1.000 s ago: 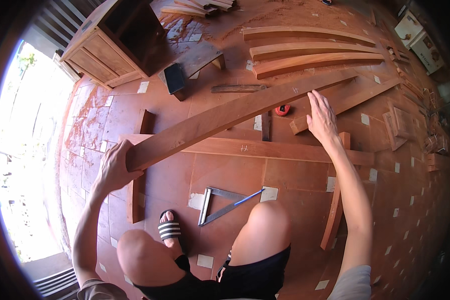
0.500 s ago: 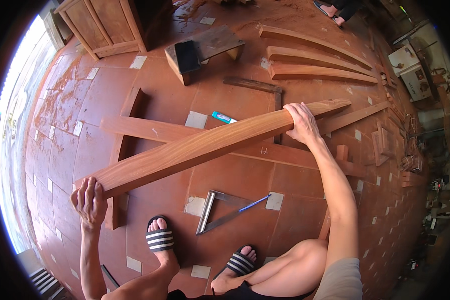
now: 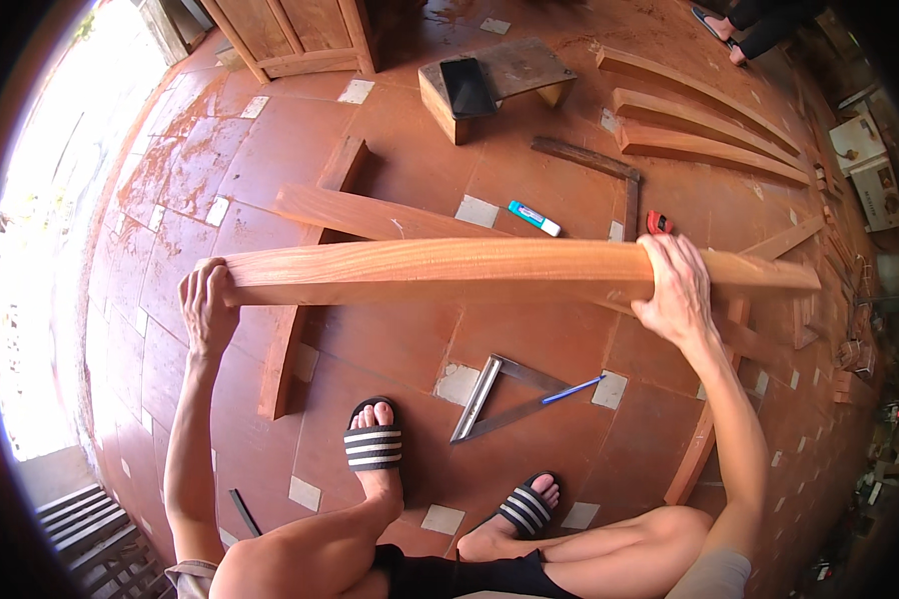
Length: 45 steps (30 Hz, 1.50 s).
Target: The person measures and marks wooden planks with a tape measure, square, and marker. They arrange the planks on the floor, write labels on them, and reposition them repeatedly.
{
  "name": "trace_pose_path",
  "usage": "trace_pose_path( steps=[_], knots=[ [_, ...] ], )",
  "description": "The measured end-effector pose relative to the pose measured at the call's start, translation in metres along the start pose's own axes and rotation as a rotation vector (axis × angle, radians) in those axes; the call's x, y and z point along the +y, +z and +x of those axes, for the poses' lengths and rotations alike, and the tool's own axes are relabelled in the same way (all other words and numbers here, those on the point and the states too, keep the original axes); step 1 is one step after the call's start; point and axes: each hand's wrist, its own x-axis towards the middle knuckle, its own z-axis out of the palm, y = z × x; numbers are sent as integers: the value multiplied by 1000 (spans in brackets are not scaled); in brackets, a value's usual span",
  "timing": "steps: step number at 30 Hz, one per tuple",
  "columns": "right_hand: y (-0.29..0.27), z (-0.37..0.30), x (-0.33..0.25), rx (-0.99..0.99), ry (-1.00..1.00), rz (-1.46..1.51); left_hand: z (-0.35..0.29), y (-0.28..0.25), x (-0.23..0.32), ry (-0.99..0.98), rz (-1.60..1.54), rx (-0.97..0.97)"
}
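A long, slightly curved wooden beam (image 3: 440, 268) spans across in front of me, held up above the floor and roughly level from left to right. My left hand (image 3: 210, 304) is closed round its left end. Toward the other end, my right hand (image 3: 677, 287) grips it from above, and the tip of the beam sticks out past that hand. Beneath it lies another flat wooden board (image 3: 390, 216), partly hidden, resting across a wooden crosspiece (image 3: 282, 364). On the floor nearer me are a metal triangle square (image 3: 481, 399) and a blue pen (image 3: 573, 389).
Three curved beams (image 3: 709, 120) lie at the far right. A low wooden stool (image 3: 524, 68) carries a dark phone or tablet (image 3: 466, 88). A teal-and-white tube (image 3: 534, 218), a red tape measure (image 3: 658, 223) and a dark wooden angle piece (image 3: 589, 158) lie beyond the beam. Another person's feet (image 3: 719, 28) are at the top right.
The beam has turned from a slant to nearly level: its left end rose and its right end came down. Both hands kept their grip. The whole view has shifted, and the tape measure now shows.
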Motion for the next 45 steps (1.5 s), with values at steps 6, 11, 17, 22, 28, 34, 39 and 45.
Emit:
trace_pose_path(
  steps=[6, 11, 17, 22, 28, 34, 39, 45],
  knots=[
    [16, -72, -43, -226, 125, 65, -20, 34, 1, -19, -105, -214],
    [54, -121, -34, -358, 203, 146, -29, 77, -1, 138, -55, -438],
    [74, -128, -10, -660, 291, 274, -12, 87, -11, 158, -267, -493],
    [81, -126, -7, -654, 376, 308, 17, 109, -14, 185, -347, -609],
    [49, -191, -69, -234, 63, 332, 42, 88, 30, 172, -393, -706],
    [24, -297, -86, -532, 348, 443, 61, 74, 107, 261, -526, -700],
    [57, -328, -66, -291, 750, 536, 72, 68, 106, 219, -582, -733],
    [107, -338, -9, 179, 1040, 767, 4, 77, 45, -214, -1193, -280]
  ],
)
